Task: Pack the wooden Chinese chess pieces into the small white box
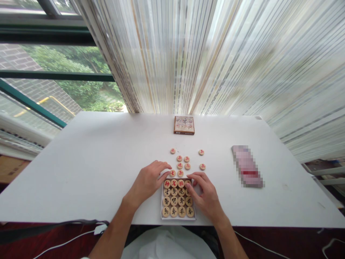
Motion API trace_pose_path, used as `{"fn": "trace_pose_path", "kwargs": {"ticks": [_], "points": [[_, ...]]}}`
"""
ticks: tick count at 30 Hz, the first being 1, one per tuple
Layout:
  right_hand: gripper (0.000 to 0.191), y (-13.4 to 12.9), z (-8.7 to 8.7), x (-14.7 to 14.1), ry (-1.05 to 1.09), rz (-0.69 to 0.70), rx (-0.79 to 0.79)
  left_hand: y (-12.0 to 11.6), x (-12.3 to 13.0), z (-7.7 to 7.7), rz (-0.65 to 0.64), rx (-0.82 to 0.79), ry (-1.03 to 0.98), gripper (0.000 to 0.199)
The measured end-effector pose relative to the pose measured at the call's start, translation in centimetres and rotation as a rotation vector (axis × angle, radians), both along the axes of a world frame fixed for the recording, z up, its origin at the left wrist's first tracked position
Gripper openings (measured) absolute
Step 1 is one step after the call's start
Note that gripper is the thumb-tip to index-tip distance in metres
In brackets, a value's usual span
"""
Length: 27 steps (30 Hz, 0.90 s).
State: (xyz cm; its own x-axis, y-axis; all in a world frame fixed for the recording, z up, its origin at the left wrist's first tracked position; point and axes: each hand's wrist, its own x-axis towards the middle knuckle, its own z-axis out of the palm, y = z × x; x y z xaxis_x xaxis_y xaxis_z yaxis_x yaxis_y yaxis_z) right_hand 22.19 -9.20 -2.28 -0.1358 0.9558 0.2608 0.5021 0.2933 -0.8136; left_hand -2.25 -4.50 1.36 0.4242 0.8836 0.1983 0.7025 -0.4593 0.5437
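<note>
Head view: two hands over a xiangqi tray (178, 218)

Fingers hide the tray's top right corner; a pixelated packet (247, 166) at right is unreadable. White table (88, 151), striped curtain (242, 54), window (54, 61) upper left. Left hand's (147, 183) curved fingers sit beside loose red pieces (179, 165); right hand's (206, 194) bent fingertips touch tray pieces (174, 201), grip unclear.

A white rectangular table (81, 162) carries a small brown cardboard box with a printed lid (184, 125) near its far edge, loose round wooden xiangqi pieces (187, 159) marked in red, a shallow white tray (178, 218) packed with more pieces, and a flat pink packet (247, 166), blurred, off to the right
</note>
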Motion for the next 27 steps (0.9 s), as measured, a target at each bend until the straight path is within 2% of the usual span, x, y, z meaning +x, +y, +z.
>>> {"fn": "trace_pose_path", "kwargs": {"ticks": [5, 10, 17, 27], "points": [[0.019, -0.1, 0.0, 0.1, 0.030, -0.029, 0.008, 1.8, 0.6, 1.2, -0.103, -0.009, 0.114, 0.012], [0.018, -0.2, 0.1, 0.1, 0.054, -0.034, 0.003, 2.4, 0.9, 1.4, -0.175, -0.054, 0.113, 0.006], [0.017, -0.1, 0.1, 0.3, 0.077, -0.028, -0.007, 2.7, 1.2, 1.3, -0.163, -0.047, 0.120, 0.007], [0.017, 0.0, 0.1, 0.3, 0.091, -0.022, -0.010, 2.9, 1.6, 1.3, -0.077, -0.082, 0.183, 0.010]]}}
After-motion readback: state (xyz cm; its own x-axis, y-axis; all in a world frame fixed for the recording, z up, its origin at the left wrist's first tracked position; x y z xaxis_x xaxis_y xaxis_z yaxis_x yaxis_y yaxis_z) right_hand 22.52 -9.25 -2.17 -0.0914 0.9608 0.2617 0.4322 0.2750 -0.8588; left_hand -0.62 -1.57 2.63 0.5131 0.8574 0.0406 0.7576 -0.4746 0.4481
